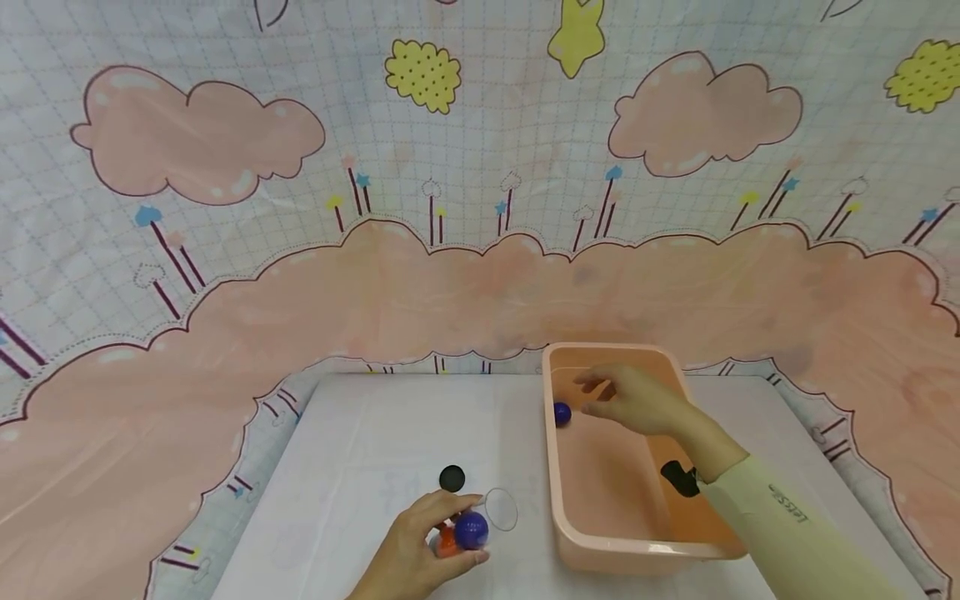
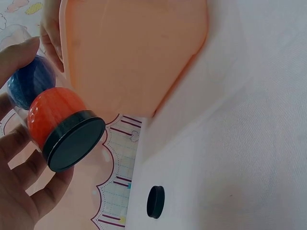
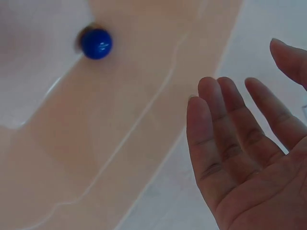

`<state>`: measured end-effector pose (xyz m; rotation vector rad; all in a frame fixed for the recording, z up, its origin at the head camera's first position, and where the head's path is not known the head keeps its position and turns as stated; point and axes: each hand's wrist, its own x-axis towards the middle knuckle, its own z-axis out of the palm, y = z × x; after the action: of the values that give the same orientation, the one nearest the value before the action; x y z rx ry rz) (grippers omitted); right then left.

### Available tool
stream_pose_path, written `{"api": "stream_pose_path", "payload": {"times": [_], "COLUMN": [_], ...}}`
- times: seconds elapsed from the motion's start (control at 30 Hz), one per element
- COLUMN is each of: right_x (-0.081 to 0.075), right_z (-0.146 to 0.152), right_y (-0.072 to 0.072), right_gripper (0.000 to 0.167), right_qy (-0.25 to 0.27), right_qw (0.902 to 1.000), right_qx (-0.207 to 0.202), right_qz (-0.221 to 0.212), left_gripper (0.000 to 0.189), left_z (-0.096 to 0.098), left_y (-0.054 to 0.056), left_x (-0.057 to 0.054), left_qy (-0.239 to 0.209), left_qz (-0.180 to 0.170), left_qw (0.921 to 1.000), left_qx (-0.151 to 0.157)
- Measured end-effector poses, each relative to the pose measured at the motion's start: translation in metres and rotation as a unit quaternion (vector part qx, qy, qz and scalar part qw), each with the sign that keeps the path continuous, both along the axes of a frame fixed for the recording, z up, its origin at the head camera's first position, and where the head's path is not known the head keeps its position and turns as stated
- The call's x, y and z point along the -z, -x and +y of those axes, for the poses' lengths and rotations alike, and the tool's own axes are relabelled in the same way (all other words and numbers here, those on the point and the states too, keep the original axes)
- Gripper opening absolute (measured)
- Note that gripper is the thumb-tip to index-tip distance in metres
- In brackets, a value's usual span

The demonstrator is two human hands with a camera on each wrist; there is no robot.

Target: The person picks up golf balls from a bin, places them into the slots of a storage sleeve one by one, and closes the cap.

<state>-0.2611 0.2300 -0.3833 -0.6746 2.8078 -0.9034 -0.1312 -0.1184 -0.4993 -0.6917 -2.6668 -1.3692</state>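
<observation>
My left hand (image 1: pixel 427 533) grips a clear cylindrical container (image 1: pixel 501 509), lying tilted with its round rim to the right. Inside are an orange ball (image 2: pixel 53 115) and a blue ball (image 1: pixel 472 531). A black cap (image 2: pixel 76 141) closes the end beside the orange ball. Another black cap (image 1: pixel 452 477) lies on the table just beyond this hand. Over the peach plastic bin (image 1: pixel 558 500), my right hand (image 1: pixel 633 398) holds nothing, its fingers loosely extended in the right wrist view. A second blue ball (image 1: pixel 562 414) sits inside the bin by its left wall, near those fingertips.
The bin stands on the right part of the white table (image 1: pixel 360 450). A small black object (image 1: pixel 681 479) shows next to the right sleeve (image 1: pixel 787 517), overlapping the bin. A patterned cloth (image 1: pixel 480 292) with clouds hangs behind and around the table.
</observation>
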Motion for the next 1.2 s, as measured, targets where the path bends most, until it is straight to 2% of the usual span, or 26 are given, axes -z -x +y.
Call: {"api": "stream_pose_path", "payload": {"times": [0.17,0.37,0.5,0.77,1.0,1.13,1.2], "right_x": [0.011,0.026,0.04,0.07,0.078,0.08,0.081], "right_z": [-0.004,-0.012,-0.017,-0.023,-0.026,-0.026,-0.027], "right_y": [0.017,0.031,0.04,0.055,0.06,0.063,0.064], "right_gripper": [0.044,0.044,0.044,0.047,0.057,0.054,0.046], "right_qy": [-0.029,-0.036,-0.044,-0.071,-0.106,-0.121,-0.117], "right_qw": [0.9995,0.9989,0.9976,0.9959,0.9892,0.9862,0.9858], "right_qx": [0.008,0.001,0.008,0.014,0.025,0.037,0.044], "right_qz": [-0.014,-0.031,-0.053,-0.055,-0.098,-0.107,-0.112], "left_gripper": [0.053,0.053,0.052,0.051,0.051,0.052,0.052], "left_z": [0.0,0.0,0.0,-0.001,0.0,0.001,0.001], "left_y": [-0.001,-0.002,-0.003,-0.006,-0.007,-0.006,-0.005], "left_x": [0.001,0.003,0.004,0.007,0.007,0.006,0.004], "left_qy": [0.003,0.001,0.003,-0.017,-0.022,-0.019,-0.013], "left_qz": [-0.002,-0.004,-0.011,-0.017,-0.018,-0.019,-0.024], "left_qw": [1.0,0.9999,0.9998,0.9997,0.9996,0.9996,0.9996], "left_qx": [-0.006,-0.013,-0.016,-0.009,-0.006,-0.007,-0.005]}}
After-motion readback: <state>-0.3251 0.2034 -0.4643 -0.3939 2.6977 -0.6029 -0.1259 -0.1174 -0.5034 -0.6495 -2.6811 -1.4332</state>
